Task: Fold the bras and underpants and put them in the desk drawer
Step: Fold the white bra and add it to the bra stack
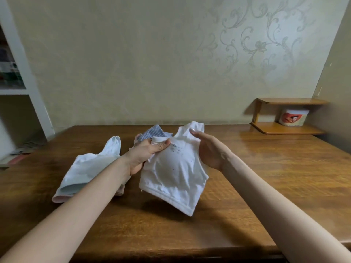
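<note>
Above the desk [247, 168], both hands' grip clenches a white bra [174, 173], hem tilted down-right.

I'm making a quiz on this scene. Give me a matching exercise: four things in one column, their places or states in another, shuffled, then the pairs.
Things:
1. white bra
2. pale bra
3. striped garment
4. tub

Places or states:
A. lying on the desk under the left forearm
B. on the small corner shelf
C. held up in both hands, left hand and right hand
D. on the desk behind the left hand

Pairs: 1-C, 2-A, 3-D, 4-B
</note>
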Demonstrator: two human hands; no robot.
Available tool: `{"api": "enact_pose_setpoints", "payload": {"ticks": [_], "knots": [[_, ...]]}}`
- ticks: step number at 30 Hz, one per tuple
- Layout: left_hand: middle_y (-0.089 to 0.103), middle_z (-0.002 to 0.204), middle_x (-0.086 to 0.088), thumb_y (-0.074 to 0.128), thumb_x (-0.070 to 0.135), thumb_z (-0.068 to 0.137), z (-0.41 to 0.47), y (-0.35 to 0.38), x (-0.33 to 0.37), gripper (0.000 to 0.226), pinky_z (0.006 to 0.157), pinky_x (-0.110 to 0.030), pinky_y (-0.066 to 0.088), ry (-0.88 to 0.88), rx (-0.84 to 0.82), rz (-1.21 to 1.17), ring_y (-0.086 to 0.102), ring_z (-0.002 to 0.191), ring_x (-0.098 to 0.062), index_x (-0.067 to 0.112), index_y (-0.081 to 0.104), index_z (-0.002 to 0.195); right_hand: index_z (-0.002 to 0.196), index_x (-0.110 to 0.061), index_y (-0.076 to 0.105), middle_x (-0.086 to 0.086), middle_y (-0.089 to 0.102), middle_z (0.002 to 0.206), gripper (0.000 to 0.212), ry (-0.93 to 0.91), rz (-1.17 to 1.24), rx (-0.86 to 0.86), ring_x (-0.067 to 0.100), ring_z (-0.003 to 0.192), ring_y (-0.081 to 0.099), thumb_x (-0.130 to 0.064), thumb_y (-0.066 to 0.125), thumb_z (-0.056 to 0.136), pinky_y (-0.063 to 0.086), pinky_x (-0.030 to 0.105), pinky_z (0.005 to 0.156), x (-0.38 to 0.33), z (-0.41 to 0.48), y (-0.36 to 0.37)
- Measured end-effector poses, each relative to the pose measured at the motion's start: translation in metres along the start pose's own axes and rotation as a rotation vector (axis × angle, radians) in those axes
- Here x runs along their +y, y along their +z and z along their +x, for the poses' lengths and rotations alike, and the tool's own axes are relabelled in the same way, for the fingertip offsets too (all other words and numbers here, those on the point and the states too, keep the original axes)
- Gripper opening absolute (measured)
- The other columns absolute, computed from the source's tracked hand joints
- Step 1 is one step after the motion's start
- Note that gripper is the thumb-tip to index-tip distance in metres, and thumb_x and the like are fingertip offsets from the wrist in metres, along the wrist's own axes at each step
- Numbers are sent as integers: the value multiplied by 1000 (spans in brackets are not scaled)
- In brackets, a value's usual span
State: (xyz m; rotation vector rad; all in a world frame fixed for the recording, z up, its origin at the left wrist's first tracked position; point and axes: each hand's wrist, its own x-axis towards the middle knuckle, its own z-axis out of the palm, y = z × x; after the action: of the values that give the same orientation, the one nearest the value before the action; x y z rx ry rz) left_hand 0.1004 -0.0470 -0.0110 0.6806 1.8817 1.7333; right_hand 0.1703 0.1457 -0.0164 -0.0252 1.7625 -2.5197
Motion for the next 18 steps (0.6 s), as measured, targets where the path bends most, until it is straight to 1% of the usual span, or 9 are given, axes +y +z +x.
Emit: {"api": "enact_pose_setpoints", "payload": {"ticks": [2,4,5,7,9,11,13,16,18], "knots": [[70,110,-9,61,29,88,-5,-11,8,33,78,-22,55,3,47,63,67,102,-21,11,65,115,121,2,58,13,67,102,39,-52,47,107,21,86,68,-17,61,87,54,29,77,-5,20,10],[72,108,-11,62,30,87,-14,-27,15,33,79,-26,56,-7,83,67,69,98,-23,9,67,112,109,1,58,12,64,91,26,-110,48,133,20,77,67,-7,61,85,55,28,68,-11,44,21],[72,105,-11,62,31,86,-20,-37,18,32,76,-27,58,-23,100,61,70,93,-22,9,68,109,103,-1,57,12,61,89,22,-126,43,122,21,77,66,-7,62,83,55,28,69,-13,56,27],[72,104,-12,63,34,84,-32,-61,19,36,74,-30,59,-63,129,48,71,92,-23,9,68,109,100,-1,54,15,58,90,31,-131,10,127,25,82,63,-10,69,75,54,31,73,-13,80,43],[69,112,-16,64,34,83,-43,-86,21,42,88,-40,54,-92,153,7,66,104,-30,6,65,116,106,3,56,16,61,93,41,-130,-24,216,26,83,64,-8,76,72,56,33,73,-12,103,62],[65,119,-17,63,28,86,-47,-109,22,42,97,-46,48,-93,218,-63,62,111,-32,5,61,120,96,1,60,12,63,85,23,-176,-76,278,23,74,63,-2,73,77,56,33,64,-14,128,81],[66,116,-16,63,25,88,-45,-126,23,38,91,-41,51,-64,368,-122,65,104,-29,6,60,121,82,-5,59,10,61,79,10,-209,-119,273,22,70,61,-1,68,81,55,31,56,-23,154,100],[73,88,-8,55,15,93,-39,-142,19,24,67,-31,56,-46,544,-198,70,75,-18,8,63,115,81,-3,57,12,58,77,15,-162,-52,199,24,68,59,12,58,83,57,28,50,-29,195,119],[69,86,-9,48,9,96,-36,-149,11,23,62,-29,55,-81,610,-222,66,72,-20,9,61,115,83,-4,57,12,56,75,16,-88,-74,222,23,66,58,13,56,83,55,27,51,-20,223,129]]}}
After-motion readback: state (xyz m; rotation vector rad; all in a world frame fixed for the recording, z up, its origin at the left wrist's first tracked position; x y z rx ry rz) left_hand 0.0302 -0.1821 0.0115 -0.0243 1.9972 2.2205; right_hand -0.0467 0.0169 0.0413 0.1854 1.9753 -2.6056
